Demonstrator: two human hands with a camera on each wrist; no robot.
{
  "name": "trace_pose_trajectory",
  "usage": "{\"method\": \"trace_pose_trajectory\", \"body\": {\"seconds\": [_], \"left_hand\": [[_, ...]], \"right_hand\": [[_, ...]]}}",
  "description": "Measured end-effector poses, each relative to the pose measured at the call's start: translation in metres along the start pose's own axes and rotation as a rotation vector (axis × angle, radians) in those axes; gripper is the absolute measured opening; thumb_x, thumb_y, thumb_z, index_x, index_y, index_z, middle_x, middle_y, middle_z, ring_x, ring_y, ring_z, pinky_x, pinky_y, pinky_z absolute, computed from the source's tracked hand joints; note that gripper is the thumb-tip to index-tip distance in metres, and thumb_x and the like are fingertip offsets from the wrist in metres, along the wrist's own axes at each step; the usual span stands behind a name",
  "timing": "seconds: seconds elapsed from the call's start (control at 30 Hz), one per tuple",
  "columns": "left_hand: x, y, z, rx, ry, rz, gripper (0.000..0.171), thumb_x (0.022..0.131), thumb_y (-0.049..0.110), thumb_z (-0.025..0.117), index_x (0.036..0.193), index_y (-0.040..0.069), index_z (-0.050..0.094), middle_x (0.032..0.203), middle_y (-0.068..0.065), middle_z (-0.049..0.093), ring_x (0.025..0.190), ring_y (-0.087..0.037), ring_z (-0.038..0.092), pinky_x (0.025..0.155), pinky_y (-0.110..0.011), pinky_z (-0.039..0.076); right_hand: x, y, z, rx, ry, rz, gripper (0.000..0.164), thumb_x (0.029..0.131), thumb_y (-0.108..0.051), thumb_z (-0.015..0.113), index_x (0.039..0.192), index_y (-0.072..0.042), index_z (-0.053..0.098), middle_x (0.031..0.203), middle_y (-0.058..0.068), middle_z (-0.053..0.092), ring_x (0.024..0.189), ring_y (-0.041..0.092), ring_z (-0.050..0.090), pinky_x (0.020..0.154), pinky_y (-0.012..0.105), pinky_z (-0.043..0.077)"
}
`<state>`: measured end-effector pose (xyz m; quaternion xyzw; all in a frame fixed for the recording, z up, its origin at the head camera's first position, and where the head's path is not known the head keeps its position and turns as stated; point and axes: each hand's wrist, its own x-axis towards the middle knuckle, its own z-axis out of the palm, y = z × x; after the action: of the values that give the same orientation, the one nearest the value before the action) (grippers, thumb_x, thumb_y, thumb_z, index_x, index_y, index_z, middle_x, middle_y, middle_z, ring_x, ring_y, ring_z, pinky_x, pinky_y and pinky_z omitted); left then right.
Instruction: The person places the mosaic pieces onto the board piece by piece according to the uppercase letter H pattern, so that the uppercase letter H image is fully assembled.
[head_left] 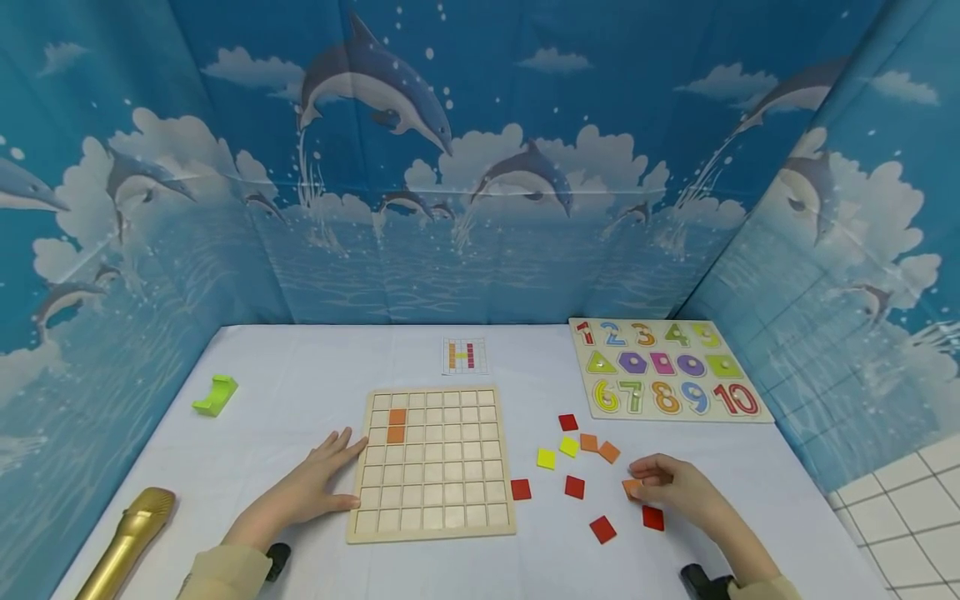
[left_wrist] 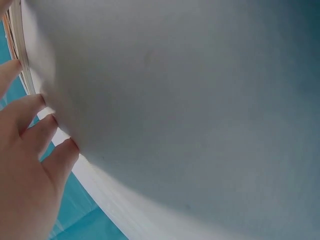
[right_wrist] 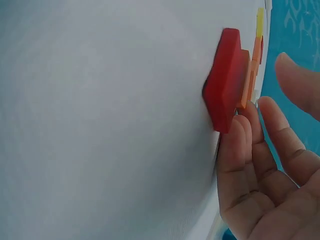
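Note:
A wooden grid board (head_left: 433, 462) lies flat, with two orange square tiles (head_left: 396, 426) one above the other in its upper left part. My left hand (head_left: 318, 483) rests along the board's left edge, fingers spread; in the left wrist view those fingers (left_wrist: 60, 155) reach over the white cloth. On the right, my right hand (head_left: 671, 487) hovers low over an orange tile (head_left: 632, 489). In the right wrist view, the thumb (right_wrist: 297, 82) stands apart from the other fingers, whose tips come right up to the orange tile (right_wrist: 244, 82). A red tile (right_wrist: 225, 82) lies nearest that camera.
Several red, yellow (head_left: 546, 458) and orange tiles lie scattered right of the board. A pattern card (head_left: 465, 357) is behind it, a number puzzle (head_left: 671, 371) back right. At left are a green block (head_left: 216, 396) and a gold microphone (head_left: 127, 542).

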<state>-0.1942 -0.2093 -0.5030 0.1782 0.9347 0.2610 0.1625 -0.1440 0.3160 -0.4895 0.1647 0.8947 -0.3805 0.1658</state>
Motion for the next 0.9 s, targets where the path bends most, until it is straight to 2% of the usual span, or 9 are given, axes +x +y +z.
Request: {"method": "trace_pose_trajectory", "body": {"seconds": [0.27, 0.47, 0.67, 0.9], "left_hand": [[0.0012, -0.0005, 0.0012, 0.013, -0.002, -0.002, 0.095, 0.073, 0.043, 0.082, 0.151, 0.011, 0.039, 0.16, -0.026, 0.022, 0.148, -0.049, 0.015, 0.117, -0.066, 0.017], [0.0002, 0.0004, 0.0013, 0.014, -0.001, -0.005, 0.094, 0.073, 0.043, 0.081, 0.151, 0.011, 0.039, 0.16, -0.025, 0.022, 0.148, -0.049, 0.015, 0.118, -0.065, 0.017], [-0.0004, 0.0011, 0.0015, 0.016, 0.004, 0.002, 0.094, 0.073, 0.043, 0.081, 0.151, 0.011, 0.04, 0.16, -0.026, 0.022, 0.148, -0.049, 0.015, 0.117, -0.066, 0.017], [0.0003, -0.0011, 0.0013, 0.02, 0.005, 0.002, 0.095, 0.073, 0.044, 0.081, 0.151, 0.011, 0.039, 0.16, -0.026, 0.022, 0.148, -0.049, 0.015, 0.117, -0.066, 0.018]], "right_hand": [[0.0005, -0.0018, 0.0045, -0.041, 0.011, -0.007, 0.042, 0.081, -0.021, 0.081, 0.114, 0.0, 0.065, 0.1, 0.005, 0.067, 0.086, 0.017, 0.057, 0.078, 0.034, 0.058], [0.0016, -0.0035, 0.0067, -0.111, 0.03, -0.002, 0.032, 0.081, -0.015, 0.081, 0.107, -0.002, 0.067, 0.092, 0.005, 0.064, 0.084, 0.018, 0.054, 0.073, 0.03, 0.055], [-0.0014, -0.0051, 0.006, -0.158, 0.034, -0.014, 0.03, 0.08, -0.019, 0.083, 0.098, -0.002, 0.066, 0.082, 0.004, 0.058, 0.078, 0.017, 0.052, 0.067, 0.028, 0.047], [-0.0037, -0.0061, 0.0055, -0.165, 0.034, -0.019, 0.033, 0.078, -0.022, 0.084, 0.095, -0.003, 0.064, 0.081, 0.004, 0.058, 0.078, 0.017, 0.052, 0.067, 0.028, 0.048]]}}
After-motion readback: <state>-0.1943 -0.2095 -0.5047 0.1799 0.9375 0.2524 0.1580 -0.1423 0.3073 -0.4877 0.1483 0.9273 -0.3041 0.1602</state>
